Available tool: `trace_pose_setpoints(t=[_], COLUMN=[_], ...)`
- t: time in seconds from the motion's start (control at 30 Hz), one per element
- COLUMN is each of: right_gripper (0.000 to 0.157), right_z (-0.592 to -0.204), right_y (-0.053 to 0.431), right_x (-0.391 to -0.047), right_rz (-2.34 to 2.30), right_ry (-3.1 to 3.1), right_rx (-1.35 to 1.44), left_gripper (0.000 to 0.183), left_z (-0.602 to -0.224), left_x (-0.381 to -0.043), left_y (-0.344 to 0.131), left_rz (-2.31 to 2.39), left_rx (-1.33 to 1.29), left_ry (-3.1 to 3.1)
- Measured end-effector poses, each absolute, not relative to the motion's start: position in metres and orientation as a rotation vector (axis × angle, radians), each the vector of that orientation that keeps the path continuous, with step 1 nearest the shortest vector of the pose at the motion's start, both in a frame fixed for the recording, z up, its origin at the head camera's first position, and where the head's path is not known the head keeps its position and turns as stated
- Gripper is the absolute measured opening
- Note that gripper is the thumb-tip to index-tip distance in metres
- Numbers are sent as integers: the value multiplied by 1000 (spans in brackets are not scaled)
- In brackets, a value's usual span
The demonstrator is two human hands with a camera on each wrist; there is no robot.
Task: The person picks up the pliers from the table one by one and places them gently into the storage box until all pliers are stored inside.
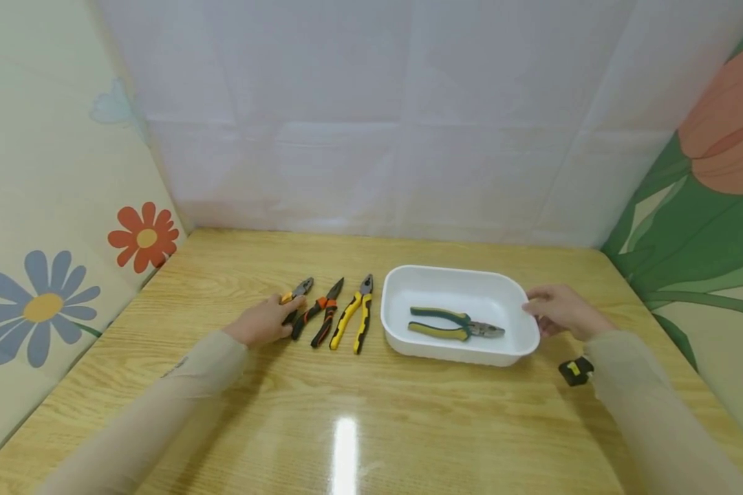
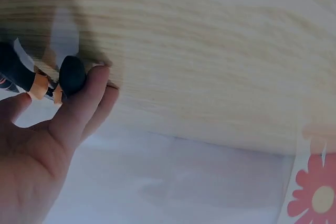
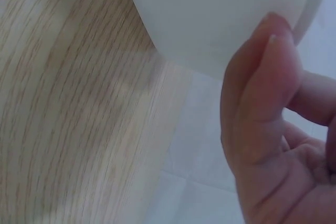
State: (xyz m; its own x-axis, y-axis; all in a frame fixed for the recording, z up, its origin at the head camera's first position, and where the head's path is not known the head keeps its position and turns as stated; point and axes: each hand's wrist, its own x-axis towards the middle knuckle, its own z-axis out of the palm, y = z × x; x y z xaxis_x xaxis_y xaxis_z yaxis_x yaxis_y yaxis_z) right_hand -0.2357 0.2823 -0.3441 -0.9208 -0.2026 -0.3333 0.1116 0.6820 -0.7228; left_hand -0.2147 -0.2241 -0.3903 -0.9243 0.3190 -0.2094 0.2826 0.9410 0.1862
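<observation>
My left hand [image 1: 265,322] grips the handles of the leftmost pliers [image 1: 303,285], whose grey jaws point away from me. In the left wrist view, the fingers curl behind one dark handle [image 2: 72,74] and the thumb lies on the near side. Beside them lie black-and-orange long-nose pliers [image 1: 330,311] and yellow-and-black pliers [image 1: 366,297], both with handles towards me. A white plastic box [image 1: 452,352] holds green-and-yellow pliers [image 1: 470,327], lying sideways with jaws to the right. At the box's right end, my right hand [image 1: 560,309] pinches the rim between thumb and fingers.
Everything stands on a wood-grain table [image 1: 272,419]. A white sheet [image 1: 371,137] hangs along its back edge, and flower-printed panels flank both sides. Close to the right cuff is a small black object [image 1: 574,372] with a yellow mark.
</observation>
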Motion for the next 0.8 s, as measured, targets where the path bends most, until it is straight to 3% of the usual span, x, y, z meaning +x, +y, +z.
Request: trace_pose_setpoints(t=[0.33, 0.6, 0.8], right_gripper=[48, 48, 49], right_z=[-345, -345, -345], right_y=[283, 283, 283], right_x=[-236, -237, -236], right_rz=[-1113, -1117, -1114], right_ry=[2506, 2504, 2508], right_rx=[-84, -82, -72], left_gripper=[58, 35, 31], left_z=[-398, -394, -396], left_x=[-219, -216, -215], left_y=[-226, -225, -229], left_rz=[-62, -53, -44], left_rx=[567, 700, 754], left_ry=[2979, 3091, 3173])
